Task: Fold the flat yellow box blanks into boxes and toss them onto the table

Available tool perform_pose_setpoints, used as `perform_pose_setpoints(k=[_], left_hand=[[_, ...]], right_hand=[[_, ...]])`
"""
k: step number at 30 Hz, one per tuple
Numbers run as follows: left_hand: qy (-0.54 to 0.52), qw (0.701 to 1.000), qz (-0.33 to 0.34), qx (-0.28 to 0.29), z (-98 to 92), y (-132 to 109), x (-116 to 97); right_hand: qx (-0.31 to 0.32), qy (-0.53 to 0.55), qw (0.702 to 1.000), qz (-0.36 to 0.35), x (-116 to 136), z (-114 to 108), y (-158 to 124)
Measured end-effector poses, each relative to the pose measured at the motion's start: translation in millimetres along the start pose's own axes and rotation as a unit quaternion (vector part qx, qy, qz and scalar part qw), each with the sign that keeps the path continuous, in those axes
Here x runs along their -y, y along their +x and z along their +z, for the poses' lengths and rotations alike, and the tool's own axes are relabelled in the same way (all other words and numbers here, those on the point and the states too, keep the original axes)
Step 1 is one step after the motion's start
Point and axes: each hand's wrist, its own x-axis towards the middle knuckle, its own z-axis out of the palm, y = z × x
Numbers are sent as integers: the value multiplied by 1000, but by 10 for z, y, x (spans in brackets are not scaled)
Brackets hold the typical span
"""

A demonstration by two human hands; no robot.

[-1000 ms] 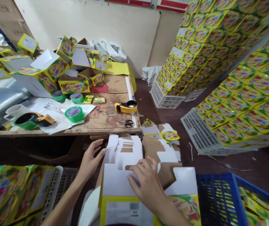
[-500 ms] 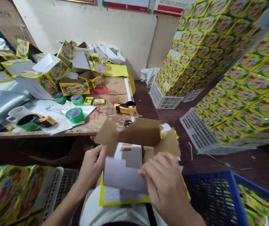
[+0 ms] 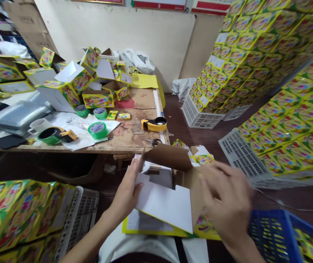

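An open carton with white and brown flaps and a yellow printed outside rests on my lap. My left hand lies along its left flap, fingers together and pressed against the cardboard. At the right side, my right hand is blurred by motion beside the brown right flap; its fingers are bent and smeared, and what they touch is unclear. The carton's back flap stands up, brown side showing.
A table ahead holds printed boxes, green tape rolls, scissors and a yellow tape dispenser. Box stacks stand in white crates at right. A blue crate is at lower right, packed boxes at lower left.
The carton's left flap has swung upright under my left hand. My right hand has moved right and the front white flap is more exposed. The view has shifted, moving the table rightward.
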Motion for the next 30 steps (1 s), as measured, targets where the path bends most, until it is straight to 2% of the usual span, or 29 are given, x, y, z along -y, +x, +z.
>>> perform_pose_setpoints(k=[1,2,3,5,6,7,8,9,11,12,13,14,16,18,19,21,22,23,24,26,28,30], left_hand=[[27,999,26,13,6,4,-15],[58,997,52,30,16,14,-41],[90,992,76,47,27,31,-77],[140,978,125,92,47,78,-168],[157,968,151,120,54,103,-218],[168,957,180,151,57,125,-266],[173,945,209,181,57,144,-311],[175,934,233,206,54,158,-350],[173,920,265,233,42,176,-409],[170,917,273,235,35,182,-430],[165,918,276,232,27,186,-445],[156,920,277,229,20,186,-453],[114,933,272,208,9,171,-439],[30,962,232,139,7,131,-367],[-16,979,186,81,11,105,-308],[-87,994,39,-45,33,54,-159],[-115,989,-48,-83,51,36,-84],[-147,976,-130,-95,73,26,-19],[-189,959,-198,-80,97,23,28],[-293,912,-285,-13,140,37,53],[-386,866,-317,37,154,66,-14],[-439,839,-319,47,128,97,-138]], right_hand=[[-43,-7,998,37,-19,-43,-76],[-47,3,997,65,-17,-62,-181],[-10,29,997,72,2,-57,-307],[143,103,984,13,68,8,-560],[223,130,965,-33,97,53,-655],[279,152,946,-65,115,95,-709],[301,170,936,-64,115,126,-713],[284,184,940,-27,96,143,-665],[161,204,961,91,6,145,-439],[96,215,962,138,-54,140,-289],[63,234,955,170,-117,144,-135],[75,264,943,185,-175,161,4],[202,319,907,189,-258,250,193],[326,294,882,172,-282,393,233],[356,251,887,155,-272,470,206],[358,138,916,117,-223,598,107],[350,85,927,102,-193,642,53],[342,42,934,91,-167,671,6],[334,11,939,84,-148,687,-33],[319,-1,945,76,-147,689,-86],[290,46,952,80,-191,667,-125],[248,102,959,89,-256,635,-168]])
